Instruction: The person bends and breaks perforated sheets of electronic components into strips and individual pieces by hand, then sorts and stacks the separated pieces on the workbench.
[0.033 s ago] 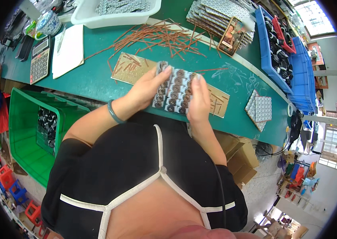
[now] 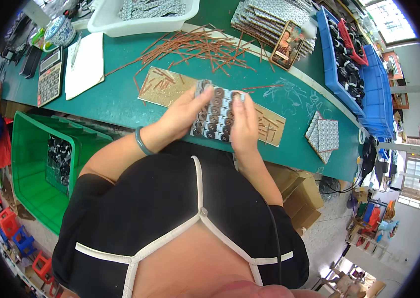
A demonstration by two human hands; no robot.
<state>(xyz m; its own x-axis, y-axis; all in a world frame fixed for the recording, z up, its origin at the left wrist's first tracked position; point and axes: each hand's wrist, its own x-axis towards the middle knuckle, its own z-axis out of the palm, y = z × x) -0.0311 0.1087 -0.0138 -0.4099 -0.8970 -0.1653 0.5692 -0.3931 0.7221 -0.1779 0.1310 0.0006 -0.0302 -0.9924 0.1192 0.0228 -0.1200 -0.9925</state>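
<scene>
Both hands hold a small panel [image 2: 214,118] above the front part of the green table. Rows of dark brown round pieces cover the panel on a pale blue-white ground. My left hand [image 2: 182,114] is closed on its left side, thumb lying over the top left corner. From the right, my right hand [image 2: 244,126] grips the other edge, its thumb resting on the face near the top. The fingers behind the panel are hidden. Below it lies a gold-brown board [image 2: 156,88] with short reddish-brown sticks on it, partly covered by my hands.
Beyond the board is a heap of thin reddish-brown sticks [image 2: 202,48]. A white tub [image 2: 145,27], stacked panels [image 2: 254,22] and a phone [image 2: 288,45] stand farther back. Two panels [image 2: 328,135] lie right. Blue crates [image 2: 338,82] and a green bin [image 2: 27,171] flank the table.
My right hand has shifted slightly left. The gap between the panel's leftmost row and the rest has narrowed. My left hand keeps nearly the same place.
</scene>
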